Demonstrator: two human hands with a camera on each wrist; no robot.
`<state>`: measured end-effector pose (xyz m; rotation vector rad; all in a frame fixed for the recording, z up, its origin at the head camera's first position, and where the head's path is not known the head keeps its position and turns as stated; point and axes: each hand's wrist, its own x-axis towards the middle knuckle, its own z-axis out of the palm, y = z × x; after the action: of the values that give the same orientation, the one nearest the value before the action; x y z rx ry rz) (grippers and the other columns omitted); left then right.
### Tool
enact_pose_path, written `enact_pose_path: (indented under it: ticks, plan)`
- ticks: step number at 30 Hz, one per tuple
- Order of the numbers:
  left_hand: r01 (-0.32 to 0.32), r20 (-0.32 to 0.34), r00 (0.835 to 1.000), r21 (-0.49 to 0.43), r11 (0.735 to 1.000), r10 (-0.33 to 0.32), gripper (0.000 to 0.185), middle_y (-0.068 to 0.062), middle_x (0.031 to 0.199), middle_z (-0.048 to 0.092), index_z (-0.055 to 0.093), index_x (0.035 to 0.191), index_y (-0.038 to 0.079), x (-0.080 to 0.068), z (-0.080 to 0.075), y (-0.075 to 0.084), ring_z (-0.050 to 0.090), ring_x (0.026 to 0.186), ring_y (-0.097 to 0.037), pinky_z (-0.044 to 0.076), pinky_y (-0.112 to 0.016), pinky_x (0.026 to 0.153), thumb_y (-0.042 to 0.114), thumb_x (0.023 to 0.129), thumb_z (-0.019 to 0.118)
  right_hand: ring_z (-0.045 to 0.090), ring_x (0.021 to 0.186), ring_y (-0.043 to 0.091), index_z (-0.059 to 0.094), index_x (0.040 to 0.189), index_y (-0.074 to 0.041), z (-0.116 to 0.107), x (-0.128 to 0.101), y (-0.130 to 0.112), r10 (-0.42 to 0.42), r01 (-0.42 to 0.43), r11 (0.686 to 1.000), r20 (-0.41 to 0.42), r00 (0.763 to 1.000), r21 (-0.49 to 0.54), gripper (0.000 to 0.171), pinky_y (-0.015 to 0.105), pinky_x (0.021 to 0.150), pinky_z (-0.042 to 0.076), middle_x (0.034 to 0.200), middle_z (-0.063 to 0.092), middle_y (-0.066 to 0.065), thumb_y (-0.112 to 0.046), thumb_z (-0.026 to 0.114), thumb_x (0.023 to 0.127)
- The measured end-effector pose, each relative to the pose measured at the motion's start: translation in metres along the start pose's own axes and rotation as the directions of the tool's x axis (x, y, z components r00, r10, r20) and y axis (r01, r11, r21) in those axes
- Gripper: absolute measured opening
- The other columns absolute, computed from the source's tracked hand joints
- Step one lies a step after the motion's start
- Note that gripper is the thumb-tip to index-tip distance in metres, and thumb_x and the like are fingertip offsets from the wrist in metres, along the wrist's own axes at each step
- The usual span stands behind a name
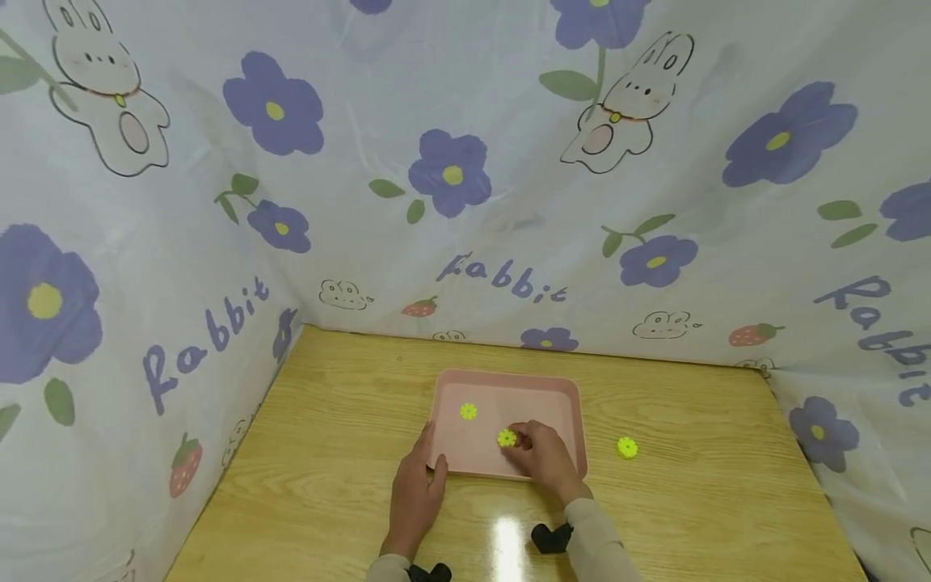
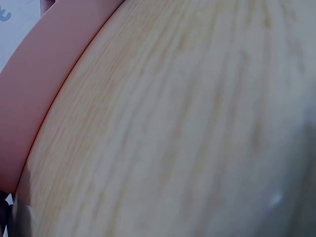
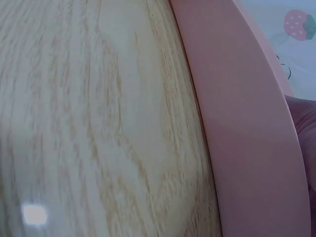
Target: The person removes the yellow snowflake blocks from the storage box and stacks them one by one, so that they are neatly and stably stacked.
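Observation:
A shallow pink tray [image 1: 538,384] lies on the wooden table. My right hand [image 1: 544,459] reaches over its front rim and pinches a small yellow-green flower-shaped piece [image 1: 506,438] between thumb and fingertips, above the tray's floor. Another such flower piece [image 1: 469,411] lies inside the tray, towards the left. At the tray's front left corner, my left hand [image 1: 416,493] holds the rim, fingers along the outer left side and thumb over the front edge. In the right wrist view the tray wall [image 3: 237,118] hides most of the hand behind it.
To the right of the tray a further yellow-green flower piece [image 1: 627,448] sits on the table [image 1: 698,485]. A white cloth [image 1: 378,242] printed with rabbits and purple flowers hangs behind the table and along both sides.

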<state>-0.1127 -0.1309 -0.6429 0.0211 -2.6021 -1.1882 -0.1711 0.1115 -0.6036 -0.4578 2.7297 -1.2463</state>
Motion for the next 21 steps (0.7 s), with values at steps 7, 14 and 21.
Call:
enact_pose_path:
  ticks: [7,14,21]
  plan:
    - [-0.006,-0.012,1.0,0.017,1.0,0.006,0.059,-0.007,0.157,0.05,0.041,0.16,0.014,0.0,0.001,-0.001,0.057,0.132,-0.034,0.05,-0.055,0.102,0.021,0.104,0.06,0.056,0.075,0.006,0.076,0.119,-0.006,-0.003,-0.006,0.003,-0.039,0.038,0.999,-0.072,0.997,-0.006,0.03,0.027,0.071,0.054,0.084,0.059,-0.009,-0.017,0.081,0.091]
    - [0.0,0.001,1.0,0.013,1.0,0.0,0.061,-0.006,0.158,0.048,0.039,0.161,0.014,-0.001,0.002,-0.002,0.055,0.134,-0.033,0.049,-0.054,0.104,0.018,0.104,0.059,0.055,0.071,0.004,0.078,0.113,-0.005,-0.014,-0.012,0.009,-0.093,0.092,0.996,-0.156,0.983,-0.01,0.028,0.025,0.066,0.053,0.082,0.058,-0.009,-0.013,0.085,0.087]
    - [0.01,0.009,1.0,0.003,1.0,-0.01,0.061,-0.006,0.158,0.048,0.039,0.161,0.014,-0.001,0.002,-0.001,0.054,0.136,-0.034,0.048,-0.055,0.106,0.018,0.104,0.059,0.055,0.073,0.007,0.078,0.116,-0.009,-0.036,-0.018,0.01,-0.025,0.031,0.999,-0.204,0.979,0.025,0.028,0.026,0.068,0.052,0.084,0.057,-0.01,-0.017,0.083,0.089]
